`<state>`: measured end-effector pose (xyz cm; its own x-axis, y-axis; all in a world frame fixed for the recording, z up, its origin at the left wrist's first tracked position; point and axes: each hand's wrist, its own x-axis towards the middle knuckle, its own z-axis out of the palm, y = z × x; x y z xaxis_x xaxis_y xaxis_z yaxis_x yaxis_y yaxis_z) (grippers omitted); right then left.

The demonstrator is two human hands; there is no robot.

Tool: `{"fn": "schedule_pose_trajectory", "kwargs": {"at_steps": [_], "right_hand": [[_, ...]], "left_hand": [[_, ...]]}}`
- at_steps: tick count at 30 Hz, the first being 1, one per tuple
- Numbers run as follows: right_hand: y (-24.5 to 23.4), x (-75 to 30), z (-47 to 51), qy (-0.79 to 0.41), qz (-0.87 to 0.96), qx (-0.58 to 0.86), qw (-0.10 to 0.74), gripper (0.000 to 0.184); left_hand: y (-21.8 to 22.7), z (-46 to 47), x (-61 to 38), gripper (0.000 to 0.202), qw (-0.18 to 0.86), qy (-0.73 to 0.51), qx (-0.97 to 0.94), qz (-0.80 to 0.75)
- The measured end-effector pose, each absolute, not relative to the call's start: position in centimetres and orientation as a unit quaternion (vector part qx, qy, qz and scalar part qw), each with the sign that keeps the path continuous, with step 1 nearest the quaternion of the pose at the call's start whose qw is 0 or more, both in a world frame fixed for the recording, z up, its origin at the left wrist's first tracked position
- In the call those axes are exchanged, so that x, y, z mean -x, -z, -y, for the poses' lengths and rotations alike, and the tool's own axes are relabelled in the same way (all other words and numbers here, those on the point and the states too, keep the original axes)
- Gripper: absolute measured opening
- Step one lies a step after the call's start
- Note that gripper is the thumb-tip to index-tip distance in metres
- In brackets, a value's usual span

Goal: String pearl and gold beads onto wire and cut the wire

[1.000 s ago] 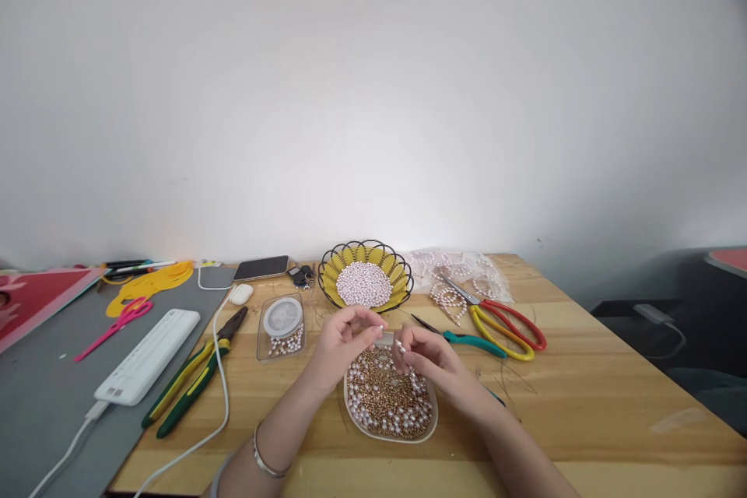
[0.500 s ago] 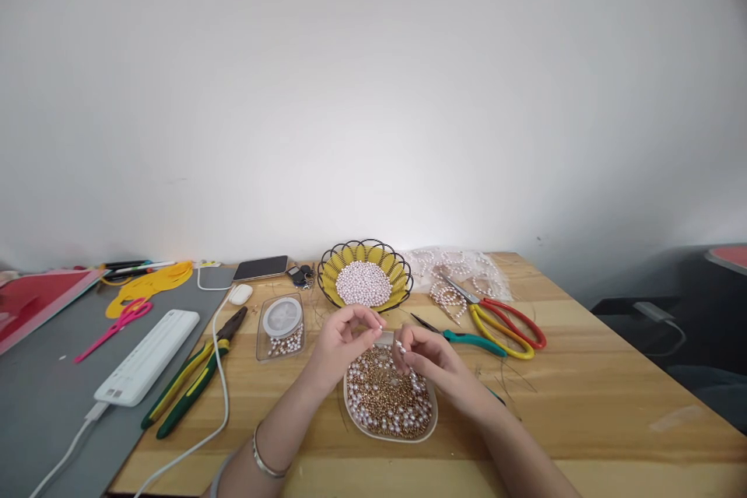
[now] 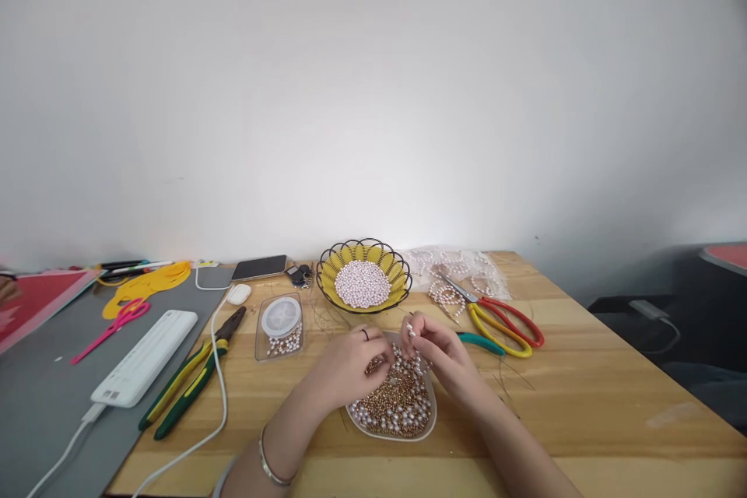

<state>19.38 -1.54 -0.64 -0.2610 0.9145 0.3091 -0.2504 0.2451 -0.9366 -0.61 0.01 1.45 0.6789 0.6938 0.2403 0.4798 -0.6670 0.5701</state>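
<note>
My left hand [image 3: 355,364] reaches down into a white tray [image 3: 401,436] of mixed gold and pearly beads [image 3: 394,401]. Its thumb and fingers are curved, with a gap between them where beads show; I see nothing held. Above the tray's right side, my right hand [image 3: 439,348] pinches a short strand of small white beads [image 3: 412,331]. The strand's lower part hangs by the fingers. Behind both hands stands a yellow basket with a black wire rim [image 3: 327,292], holding many small pearly beads [image 3: 362,284].
Right of the tray lie teal-handled pliers [image 3: 482,342], red-and-yellow-handled scissors [image 3: 507,327] and beaded loops on clear plastic [image 3: 458,268]. To the left are a clear box with a spool [image 3: 282,317], green-yellow pliers [image 3: 195,373], a white cable [image 3: 225,397], a power bank [image 3: 145,358] and pink scissors [image 3: 110,329].
My left hand has moved down from above the tray's back edge into the beads, and its pinch has loosened. My right hand has shifted slightly up and right, keeping the strand.
</note>
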Motion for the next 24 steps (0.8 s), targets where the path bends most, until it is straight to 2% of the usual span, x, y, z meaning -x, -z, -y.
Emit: {"fn": "schedule_pose_trajectory", "kwargs": {"at_steps": [7, 16, 19, 24], "right_hand": [[0.9, -19.3, 1.6, -0.557, 0.570, 0.281, 0.535, 0.032], [1.0, -19.4, 1.5, -0.559, 0.573, 0.278, 0.532, 0.031], [1.1, -19.4, 1.4, -0.558, 0.572, 0.279, 0.533, 0.031], [1.2, -19.5, 1.4, -0.555, 0.560, 0.277, 0.549, 0.031]], "left_hand": [[-0.3, 0.7, -0.5, 0.020, 0.225, -0.181, -0.935, -0.207], [0.3, 0.8, -0.7, 0.009, 0.218, -0.168, -0.933, -0.230], [-0.2, 0.6, -0.7, 0.010, 0.259, -0.216, -0.910, -0.241], [-1.0, -0.1, -0.2, 0.011, 0.355, -0.362, -0.797, -0.328]]}}
